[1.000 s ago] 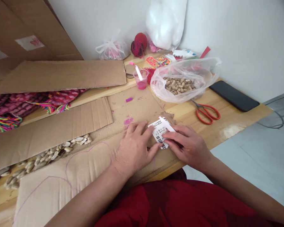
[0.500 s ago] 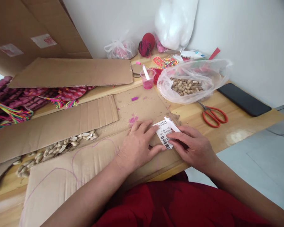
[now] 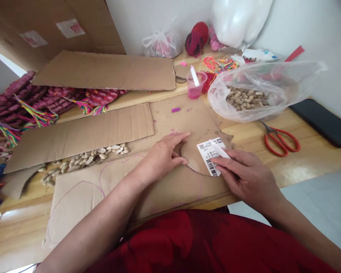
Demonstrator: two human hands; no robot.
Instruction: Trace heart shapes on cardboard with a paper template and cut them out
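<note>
My left hand [image 3: 162,155] lies on a rounded cardboard cut-out [image 3: 193,156], fingers stretched along its left edge, pressing it flat. My right hand [image 3: 246,176] pinches the white barcode label [image 3: 210,155] stuck on the cut-out's right part, thumb and fingers closed on its peeled edge. Both rest on a large cardboard sheet [image 3: 102,193] with purple drawn outlines, lying at the table's near edge.
A clear bag of peanuts [image 3: 252,94] sits at the back right, with red scissors [image 3: 281,138] and a black phone [image 3: 325,121] beside it. A pink cup [image 3: 196,85], yarn ball [image 3: 197,38], cardboard strips [image 3: 82,134], loose peanut shells [image 3: 85,161] and woven pink fabric [image 3: 39,100] fill the left.
The view has swung left and closer. My left hand has slid leftward off the label, uncovering the rounded cut-out; my right hand stays on the label.
</note>
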